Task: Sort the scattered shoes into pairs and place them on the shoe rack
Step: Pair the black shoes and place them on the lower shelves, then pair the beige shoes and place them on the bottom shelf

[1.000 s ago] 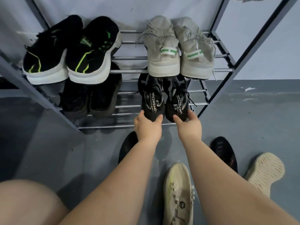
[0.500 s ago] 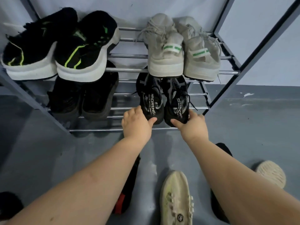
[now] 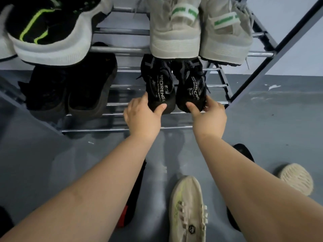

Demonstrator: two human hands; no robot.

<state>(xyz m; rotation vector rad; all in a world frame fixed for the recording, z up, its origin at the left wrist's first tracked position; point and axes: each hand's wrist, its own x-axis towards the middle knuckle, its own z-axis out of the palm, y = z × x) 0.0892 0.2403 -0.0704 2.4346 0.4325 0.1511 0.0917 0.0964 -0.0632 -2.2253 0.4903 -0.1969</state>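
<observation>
Two black lettered sneakers stand side by side on the lower tier of the metal shoe rack (image 3: pixel 122 127). My left hand (image 3: pixel 142 115) grips the heel of the left black sneaker (image 3: pixel 160 84), thumb on top. My right hand (image 3: pixel 208 116) grips the heel of the right black sneaker (image 3: pixel 191 82) the same way. A pair of plain black shoes (image 3: pixel 73 88) sits to their left. On the upper tier rest a black and green pair (image 3: pixel 50 28) and a grey pair (image 3: pixel 199 30).
On the grey floor near me lie a cream sneaker (image 3: pixel 188 210), a cream shoe sole-up (image 3: pixel 297 179), a black shoe (image 3: pixel 243 152) behind my right arm and a black and red shoe (image 3: pixel 132 205) under my left arm. The rack's slanted post (image 3: pixel 279 48) stands at right.
The view has come closer to the rack and tilted down. Both hands stay on the heels of the black sneakers, which sit slightly deeper on the lower tier.
</observation>
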